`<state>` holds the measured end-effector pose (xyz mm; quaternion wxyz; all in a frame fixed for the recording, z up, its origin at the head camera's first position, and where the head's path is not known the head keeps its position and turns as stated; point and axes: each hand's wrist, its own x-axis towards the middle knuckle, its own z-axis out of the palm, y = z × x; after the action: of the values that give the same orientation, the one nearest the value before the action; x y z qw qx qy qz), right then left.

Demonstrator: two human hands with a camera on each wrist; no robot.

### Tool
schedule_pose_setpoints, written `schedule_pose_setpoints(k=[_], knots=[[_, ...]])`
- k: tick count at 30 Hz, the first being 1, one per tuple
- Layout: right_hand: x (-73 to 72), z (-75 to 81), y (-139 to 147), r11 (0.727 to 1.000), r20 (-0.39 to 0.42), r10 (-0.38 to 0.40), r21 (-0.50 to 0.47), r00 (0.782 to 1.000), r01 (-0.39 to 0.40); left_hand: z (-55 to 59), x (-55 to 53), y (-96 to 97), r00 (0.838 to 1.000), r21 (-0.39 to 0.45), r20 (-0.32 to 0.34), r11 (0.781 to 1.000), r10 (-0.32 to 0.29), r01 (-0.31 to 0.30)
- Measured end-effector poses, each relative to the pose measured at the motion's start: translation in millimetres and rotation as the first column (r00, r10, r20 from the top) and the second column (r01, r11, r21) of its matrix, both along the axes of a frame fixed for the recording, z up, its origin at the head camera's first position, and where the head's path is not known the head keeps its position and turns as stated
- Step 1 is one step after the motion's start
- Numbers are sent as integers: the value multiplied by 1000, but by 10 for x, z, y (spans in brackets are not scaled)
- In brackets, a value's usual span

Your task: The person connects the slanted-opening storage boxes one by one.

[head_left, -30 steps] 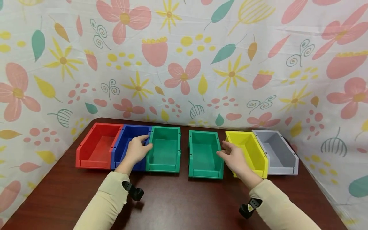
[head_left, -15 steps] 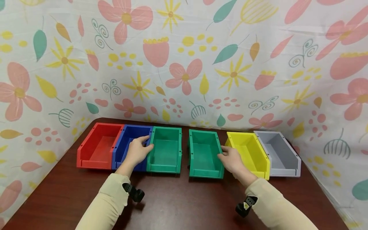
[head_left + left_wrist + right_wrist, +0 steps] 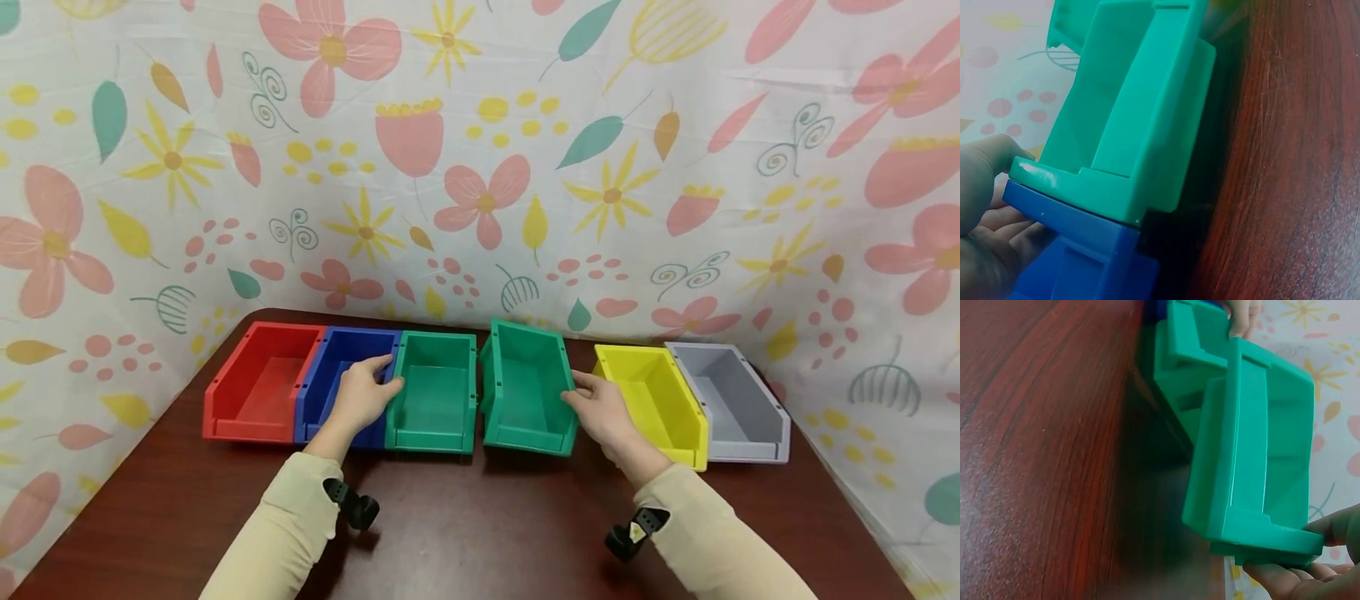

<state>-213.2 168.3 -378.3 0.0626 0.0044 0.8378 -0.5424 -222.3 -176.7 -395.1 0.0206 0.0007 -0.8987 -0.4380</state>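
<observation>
With thumb and fingers, my right hand grips the right side wall of a green storage bin. This bin is raised off the table and tilted, its left side close to another green storage bin. My left hand pinches the adjoining walls of that second green bin and a blue storage bin. In the left wrist view the thumb lies on the green wall and the fingers are on the blue bin's side. The right wrist view shows the fingers under the raised bin's side wall.
A red bin stands against the blue one at the left end. Yellow and grey bins stand side by side at the right. Behind the dark wooden table hangs a flower-patterned cloth.
My right hand has taken hold of the right green bin, which has risen, tilted and shifted left towards the other green bin. My left hand has stayed in place.
</observation>
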Motion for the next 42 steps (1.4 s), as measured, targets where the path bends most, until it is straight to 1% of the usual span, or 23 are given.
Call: schedule_pose_setpoints(k=[5,12,15,20,24,28,31,34,36,38,42], knots=[[-17,25,-20,1000,-1,-2,9,1000,2,1,-8,17,1000,6,-3,1000,1,-1],[-38,81,-49,1000,-2,-1,17,1000,1,11,6,10,1000,12,7,1000,1,-1],[-39,129,-67,999,-17,0,47,1000,0,5,7,8,1000,10,1,1000,-4,4],[-43,219,-122,992,-52,19,128,998,-13,3,7,-4,1000,1,-5,1000,8,-8],[-73,289,-161,978,-73,39,206,997,-23,2,7,0,1000,-3,-2,1000,7,-7],[-118,323,-176,949,-91,70,312,993,-38,-11,14,2,1000,-1,9,1000,5,-5],[-137,311,-177,924,-80,103,376,991,-66,-35,28,-1,1000,-3,24,1000,10,-10],[-132,298,-161,915,-64,139,390,988,-103,-40,38,-4,1000,-4,27,1000,13,-13],[-128,301,-142,917,-66,152,381,986,-116,-29,36,-1,1000,3,23,1000,12,-12],[-130,313,-121,919,-77,159,377,984,-119,-11,24,2,1000,11,12,1000,7,-7],[-144,331,-113,909,-91,159,403,983,-110,9,4,2,1000,16,5,1000,9,-9]])
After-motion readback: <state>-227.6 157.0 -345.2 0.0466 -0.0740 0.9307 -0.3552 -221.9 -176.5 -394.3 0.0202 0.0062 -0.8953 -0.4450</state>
